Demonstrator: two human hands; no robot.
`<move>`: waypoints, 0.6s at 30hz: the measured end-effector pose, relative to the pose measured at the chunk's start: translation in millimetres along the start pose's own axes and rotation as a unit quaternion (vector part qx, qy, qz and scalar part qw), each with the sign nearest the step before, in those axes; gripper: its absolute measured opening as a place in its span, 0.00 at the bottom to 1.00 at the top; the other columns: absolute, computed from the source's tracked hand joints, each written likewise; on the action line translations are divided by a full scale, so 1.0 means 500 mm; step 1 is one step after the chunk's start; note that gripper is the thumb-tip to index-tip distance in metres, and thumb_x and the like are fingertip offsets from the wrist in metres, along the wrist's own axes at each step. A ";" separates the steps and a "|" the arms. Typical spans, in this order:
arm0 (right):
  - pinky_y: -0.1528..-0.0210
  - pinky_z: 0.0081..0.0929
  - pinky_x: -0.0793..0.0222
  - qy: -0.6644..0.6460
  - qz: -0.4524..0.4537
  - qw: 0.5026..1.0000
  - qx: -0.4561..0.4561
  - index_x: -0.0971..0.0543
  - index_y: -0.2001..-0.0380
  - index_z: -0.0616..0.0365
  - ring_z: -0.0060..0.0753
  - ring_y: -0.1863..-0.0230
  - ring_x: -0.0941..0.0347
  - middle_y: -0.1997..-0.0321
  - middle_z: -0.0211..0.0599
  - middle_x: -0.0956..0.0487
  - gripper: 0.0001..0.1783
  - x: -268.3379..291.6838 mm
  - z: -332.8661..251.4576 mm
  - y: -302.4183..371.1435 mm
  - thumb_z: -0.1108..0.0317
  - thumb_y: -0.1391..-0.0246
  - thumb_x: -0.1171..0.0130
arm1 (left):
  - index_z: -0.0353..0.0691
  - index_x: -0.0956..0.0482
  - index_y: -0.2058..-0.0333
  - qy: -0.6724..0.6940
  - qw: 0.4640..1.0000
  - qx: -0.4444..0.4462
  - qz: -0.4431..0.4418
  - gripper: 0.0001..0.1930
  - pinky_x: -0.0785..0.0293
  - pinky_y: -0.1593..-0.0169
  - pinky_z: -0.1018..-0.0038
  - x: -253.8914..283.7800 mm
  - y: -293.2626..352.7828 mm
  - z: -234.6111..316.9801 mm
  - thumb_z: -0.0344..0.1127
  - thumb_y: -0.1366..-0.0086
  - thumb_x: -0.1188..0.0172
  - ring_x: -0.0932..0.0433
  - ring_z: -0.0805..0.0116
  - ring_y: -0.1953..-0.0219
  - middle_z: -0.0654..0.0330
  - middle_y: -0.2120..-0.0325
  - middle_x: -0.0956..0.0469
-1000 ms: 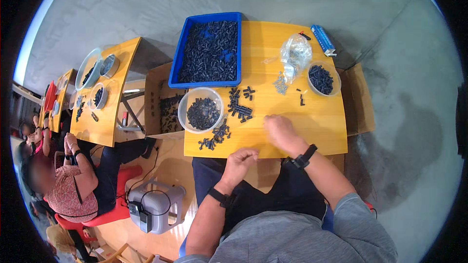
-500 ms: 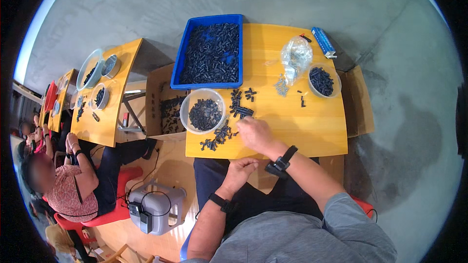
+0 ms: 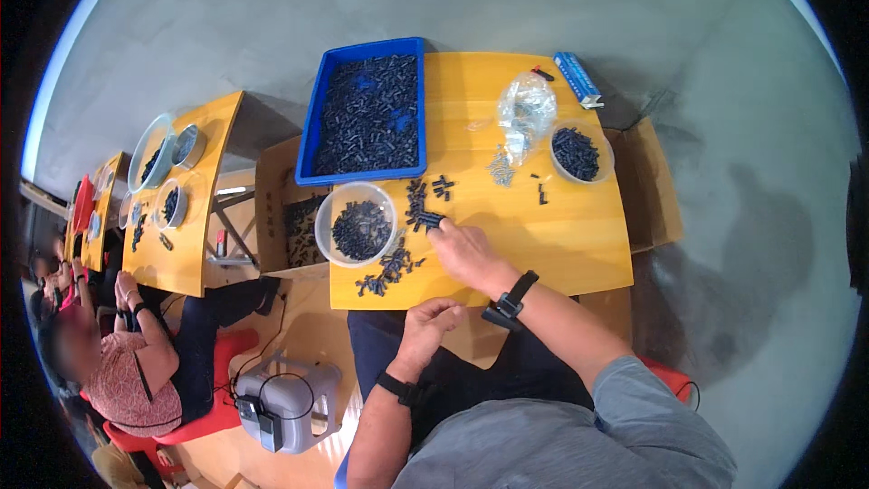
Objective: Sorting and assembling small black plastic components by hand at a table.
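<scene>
My right hand is over the yellow table, its fingers closed around small black tube-shaped pieces at the edge of a loose pile. My left hand is at the near table edge with thumb and forefinger pinched together. Whatever sits in that pinch, if anything, is too small to make out. Left of my right hand, a clear round tub holds small black parts. More small black parts are scattered in front of it.
A blue tray full of black pieces stands at the far left. To the right are a clear plastic bag, small grey pins, a tub of black pieces and a blue box. A person sits at the left table.
The view has shifted, so the table appears lower and further left. My right hand has stayed at the black pieces, and my left hand keeps its pinch near the table edge.
</scene>
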State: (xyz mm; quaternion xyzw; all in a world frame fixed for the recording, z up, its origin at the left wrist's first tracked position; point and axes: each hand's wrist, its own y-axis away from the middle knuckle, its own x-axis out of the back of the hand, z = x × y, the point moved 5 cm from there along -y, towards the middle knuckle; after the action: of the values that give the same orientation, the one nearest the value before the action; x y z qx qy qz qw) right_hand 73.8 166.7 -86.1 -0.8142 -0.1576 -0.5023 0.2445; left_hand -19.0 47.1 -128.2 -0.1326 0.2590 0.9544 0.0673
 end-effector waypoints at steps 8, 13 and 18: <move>0.74 0.41 0.29 0.020 -0.021 1.000 0.004 0.29 0.74 0.61 0.48 0.74 0.25 0.72 0.48 0.29 0.02 -0.002 -0.007 0.016 0.74 0.54 0.50 | 0.31 0.22 0.65 -0.009 1.000 0.007 0.027 0.08 0.30 0.67 0.81 0.004 -0.005 0.001 0.30 0.39 0.42 0.27 0.77 0.74 0.62 0.74 0.22; 0.74 0.41 0.29 -0.006 0.005 1.000 0.005 0.29 0.74 0.61 0.47 0.74 0.25 0.71 0.49 0.29 0.03 0.007 -0.007 0.026 0.73 0.52 0.51 | 0.31 0.23 0.64 -0.045 0.998 0.012 0.049 0.08 0.29 0.70 0.81 0.004 -0.003 0.012 0.30 0.39 0.42 0.26 0.77 0.76 0.62 0.74 0.22; 0.71 0.44 0.32 -0.056 0.055 0.997 -0.013 0.31 0.74 0.60 0.49 0.70 0.27 0.72 0.47 0.30 0.04 0.017 0.011 0.053 0.71 0.50 0.50 | 0.32 0.23 0.65 -0.010 0.998 0.005 0.067 0.07 0.29 0.71 0.81 0.006 -0.004 0.021 0.30 0.38 0.44 0.25 0.76 0.77 0.61 0.73 0.21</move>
State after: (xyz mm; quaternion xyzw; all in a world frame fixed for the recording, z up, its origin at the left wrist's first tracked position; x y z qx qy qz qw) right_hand 95.0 147.7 -86.9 -0.8518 -0.1190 -0.4436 0.2520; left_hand -23.9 54.1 -121.4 -0.1055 0.2718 0.9565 0.0067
